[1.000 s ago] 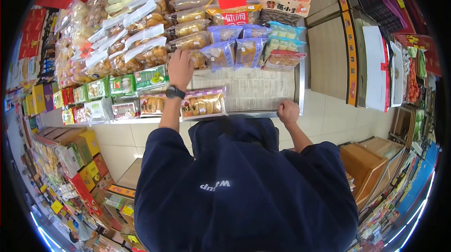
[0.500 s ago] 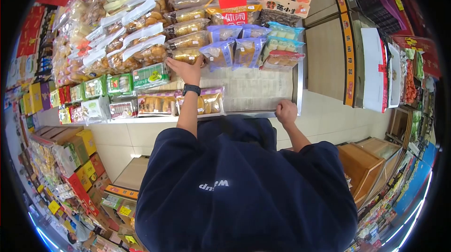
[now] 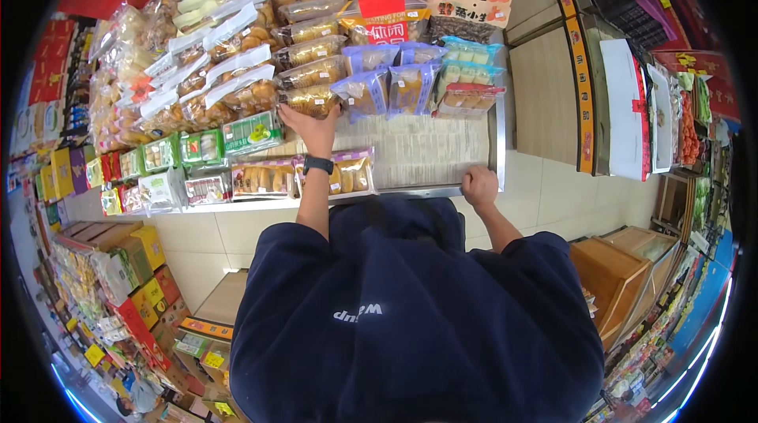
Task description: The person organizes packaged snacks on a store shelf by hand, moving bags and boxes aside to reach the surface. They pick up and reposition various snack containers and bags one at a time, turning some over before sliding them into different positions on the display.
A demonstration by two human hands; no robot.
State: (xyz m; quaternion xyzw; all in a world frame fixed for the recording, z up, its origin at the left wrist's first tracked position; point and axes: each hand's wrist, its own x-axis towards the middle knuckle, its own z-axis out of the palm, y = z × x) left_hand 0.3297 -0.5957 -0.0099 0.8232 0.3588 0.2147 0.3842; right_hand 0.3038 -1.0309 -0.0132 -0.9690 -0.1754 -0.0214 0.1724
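Note:
My left hand (image 3: pixel 313 129), with a dark watch on its wrist, is closed around the near end of a clear-and-gold pack of pastries (image 3: pixel 310 99). Thumb and fingers press its two sides. This pack is the front one in a row of similar packs (image 3: pixel 312 72). To its right stand purple-edged bags (image 3: pixel 365 93), and a green-labelled tray pack (image 3: pixel 251 132) lies to its left. My right hand (image 3: pixel 479 186) is curled into a fist over the front metal rim (image 3: pixel 438 192) of the display, near its right corner.
Purple-trimmed pastry packs (image 3: pixel 351 172) line the front edge. Pale slatted lining (image 3: pixel 426 151) shows beside them. Blue-topped bags (image 3: pixel 470 68) and orange-topped bags (image 3: pixel 471 5) stand at the right. A lower wooden stand (image 3: pixel 545 99) adjoins the right side; tiled floor (image 3: pixel 545 198) lies nearby.
My left hand has drawn slightly back toward my body, and the front pastry pack has shifted a little nearer with it. My right hand stays at the rim. The view has shifted slightly.

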